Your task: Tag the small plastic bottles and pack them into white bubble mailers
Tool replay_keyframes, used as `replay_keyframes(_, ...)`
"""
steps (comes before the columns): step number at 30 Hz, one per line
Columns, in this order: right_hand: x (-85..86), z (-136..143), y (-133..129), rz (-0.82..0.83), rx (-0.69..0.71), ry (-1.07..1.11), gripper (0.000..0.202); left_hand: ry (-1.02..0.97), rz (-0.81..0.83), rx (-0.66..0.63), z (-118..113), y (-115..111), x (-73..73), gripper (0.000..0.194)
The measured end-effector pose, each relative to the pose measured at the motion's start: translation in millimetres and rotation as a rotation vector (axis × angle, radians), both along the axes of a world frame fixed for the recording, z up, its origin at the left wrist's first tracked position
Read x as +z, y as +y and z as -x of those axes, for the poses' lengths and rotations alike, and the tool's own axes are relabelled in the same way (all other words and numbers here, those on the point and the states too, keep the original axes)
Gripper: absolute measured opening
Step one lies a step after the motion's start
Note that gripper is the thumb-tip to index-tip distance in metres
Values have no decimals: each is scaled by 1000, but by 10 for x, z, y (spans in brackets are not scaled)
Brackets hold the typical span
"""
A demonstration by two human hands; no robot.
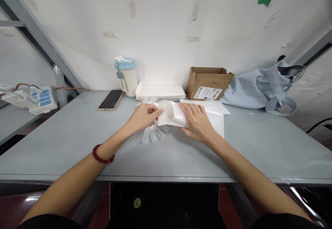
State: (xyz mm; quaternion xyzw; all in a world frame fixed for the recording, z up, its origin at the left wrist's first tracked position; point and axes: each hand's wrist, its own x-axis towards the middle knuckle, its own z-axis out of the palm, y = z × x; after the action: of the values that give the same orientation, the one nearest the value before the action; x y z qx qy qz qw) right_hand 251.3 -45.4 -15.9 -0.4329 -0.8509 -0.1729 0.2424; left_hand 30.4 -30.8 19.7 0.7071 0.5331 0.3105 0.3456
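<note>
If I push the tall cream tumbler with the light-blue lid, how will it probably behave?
The tumbler may tip if pushed high, being taller than wide. Once down, its rounded body could roll. It's probably stiff, since its walls show no visible dents.

Both forearms (241,163) angled inward, left hand (144,116) doing a pinch, right hand (197,123) palm-down, fingers (190,110) kinda bent.

1 head camera looks forward and down.
</note>
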Motion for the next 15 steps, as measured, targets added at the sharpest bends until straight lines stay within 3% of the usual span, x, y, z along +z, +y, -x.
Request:
replay_keyframes(5,8,25,-43,24,32,-18,74,-34,65,-10,-20,-17,9,34)
replay_keyframes(11,-102,85,-28,-59,46,-132,51,-37,67,21,-43,-31,8,33)
replay_keyframes(15,-166,126,-38,-45,78,-209,49,-71,40,-13,-61,-43,-6,35)
